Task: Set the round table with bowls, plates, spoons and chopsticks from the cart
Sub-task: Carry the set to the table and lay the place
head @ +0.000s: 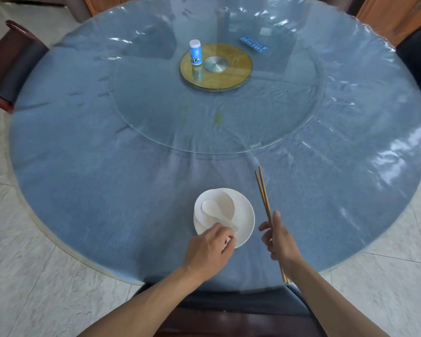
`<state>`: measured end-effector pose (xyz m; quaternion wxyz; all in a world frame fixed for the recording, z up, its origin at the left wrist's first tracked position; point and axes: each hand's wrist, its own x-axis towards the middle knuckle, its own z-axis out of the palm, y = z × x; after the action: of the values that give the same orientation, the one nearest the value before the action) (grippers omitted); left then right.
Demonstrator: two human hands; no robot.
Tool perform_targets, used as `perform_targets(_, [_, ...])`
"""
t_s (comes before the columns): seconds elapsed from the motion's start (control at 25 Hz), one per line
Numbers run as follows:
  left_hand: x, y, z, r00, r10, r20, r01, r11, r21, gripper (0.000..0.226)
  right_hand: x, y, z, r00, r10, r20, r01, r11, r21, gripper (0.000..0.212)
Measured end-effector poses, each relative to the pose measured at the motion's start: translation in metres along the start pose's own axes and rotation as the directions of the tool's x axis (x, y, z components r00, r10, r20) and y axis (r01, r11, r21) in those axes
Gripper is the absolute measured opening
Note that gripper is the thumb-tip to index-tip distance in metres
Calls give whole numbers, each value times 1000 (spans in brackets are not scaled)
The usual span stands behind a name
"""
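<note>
Fingers: left hand (208, 249) pinches spoon (216, 211) handle over bowl (218, 206) | right hand (278, 235) grips chopsticks (264, 194)

Dining room, round table (83, 166), glass turntable (156, 113)

White plate (243, 215), bowl (225, 205) and spoon (210, 206); brown chopsticks (263, 190). The tabletop (107, 178) is blue-grey. A white-and-blue bottle (195, 52) stands on a seemingly gold-toned disc (238, 62).

A glass turntable (156, 113) lay before me under clear plastic, with a gold disc (238, 66) at its centre. A white-and-blue bottle (195, 52) stood upright at the disc's nine o'clock edge. A blue card (254, 44) lay flat toward one o'clock. Dark chairs (12, 66) waited at ten and two o'clock.
</note>
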<state>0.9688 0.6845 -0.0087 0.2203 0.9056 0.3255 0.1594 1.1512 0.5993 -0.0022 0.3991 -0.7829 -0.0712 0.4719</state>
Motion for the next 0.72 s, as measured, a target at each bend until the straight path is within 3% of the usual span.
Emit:
perform_targets(0.04, [-1, 8, 4, 997, 3, 78, 1, 998, -56, 21, 1, 2, -2, 999, 39, 38, -41, 997, 64, 56])
perform_targets(0.12, [0, 26, 15, 936, -73, 344, 144, 972, -185, 36, 3, 5, 2, 992, 81, 101, -93, 988, 124, 41])
perform_targets(0.2, [2, 41, 26, 808, -169, 564, 380, 881, -281, 46, 4, 11, 10, 990, 84, 114, -98, 988, 121, 36])
perform_targets(0.28, [2, 49, 36, 688, -229, 689, 543, 792, -279, 49, 6, 20, 17, 994, 67, 91, -73, 995, 71, 36])
perform_targets(0.36, [-4, 49, 41, 602, -293, 743, 665, 699, -263, 49, 8, 27, 23, 995, 73, 73, -76, 997, 35, 36])
perform_targets(0.44, [-13, 46, 45, 558, -329, 762, 744, 606, -282, 46, 11, 29, 29, 992, 92, 91, -95, 995, 31, 36])
perform_targets(0.6, [-25, 47, 50, 528, -344, 776, 818, 453, -355, 24, 11, 27, 43, 988, 102, 117, -111, 991, 72, 33])
perform_targets(0.72, [-24, 43, 48, 509, -355, 784, 849, 358, -389, 21, 7, 25, 45, 986, 79, 147, -81, 997, 5, 35])
